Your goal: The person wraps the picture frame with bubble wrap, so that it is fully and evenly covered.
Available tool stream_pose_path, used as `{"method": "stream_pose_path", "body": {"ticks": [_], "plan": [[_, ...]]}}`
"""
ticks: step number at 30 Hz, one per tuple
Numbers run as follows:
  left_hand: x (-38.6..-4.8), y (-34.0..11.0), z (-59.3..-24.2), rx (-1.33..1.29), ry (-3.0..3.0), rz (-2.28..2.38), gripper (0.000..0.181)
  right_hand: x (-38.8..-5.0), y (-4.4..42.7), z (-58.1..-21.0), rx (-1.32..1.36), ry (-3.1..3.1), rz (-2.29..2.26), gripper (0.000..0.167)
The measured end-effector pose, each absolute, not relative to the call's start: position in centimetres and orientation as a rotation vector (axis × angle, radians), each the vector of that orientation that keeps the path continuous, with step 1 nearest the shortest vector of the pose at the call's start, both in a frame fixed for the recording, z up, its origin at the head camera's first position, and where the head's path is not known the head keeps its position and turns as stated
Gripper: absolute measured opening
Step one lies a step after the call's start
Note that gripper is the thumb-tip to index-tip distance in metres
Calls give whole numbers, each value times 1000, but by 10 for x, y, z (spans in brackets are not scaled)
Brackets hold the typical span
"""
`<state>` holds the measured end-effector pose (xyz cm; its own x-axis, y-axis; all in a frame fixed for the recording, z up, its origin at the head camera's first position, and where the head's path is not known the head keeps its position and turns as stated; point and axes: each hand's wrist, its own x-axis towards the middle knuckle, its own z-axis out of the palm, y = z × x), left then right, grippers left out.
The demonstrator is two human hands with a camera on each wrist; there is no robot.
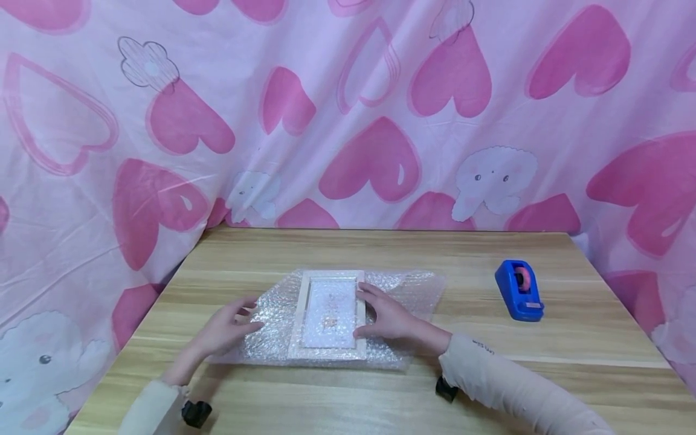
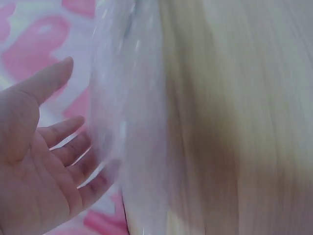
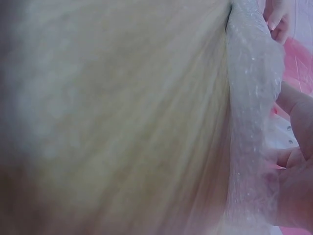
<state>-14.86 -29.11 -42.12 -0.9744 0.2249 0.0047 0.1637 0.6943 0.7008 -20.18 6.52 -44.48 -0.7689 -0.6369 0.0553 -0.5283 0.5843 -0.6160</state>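
A white picture frame [image 1: 329, 314] lies on a sheet of bubble wrap [image 1: 272, 314] that spreads out to both sides of it. The right hand [image 1: 388, 314] touches the frame's right edge with its fingers and thumb spread; its palm is over the wrap. At the wrap's left edge is the left hand [image 1: 225, 328], fingers loosely bent and parted. In the left wrist view the left hand [image 2: 49, 156] has an open palm beside the wrap [image 2: 132, 98], with the fingertips close to it. The right wrist view has the right hand [image 3: 296, 161] against the wrap [image 3: 249, 107].
A blue tape dispenser [image 1: 519, 291] with a pink roll stands on the right of the wooden table [image 1: 380, 248]. Behind the table and on its left hangs a pink curtain [image 1: 326, 48] with hearts. Each wrist wears a small black device.
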Motion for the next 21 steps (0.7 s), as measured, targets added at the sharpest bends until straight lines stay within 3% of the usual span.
{"method": "stream_pose_path", "body": {"ticks": [13, 21], "plan": [[-127, -362, -413, 251, 2549, 1262, 53, -202, 65, -445, -1001, 2649, -937, 91], [-115, -383, -421, 211, 2268, 1412, 47, -201, 65, -444, -1007, 2649, -931, 90]]}}
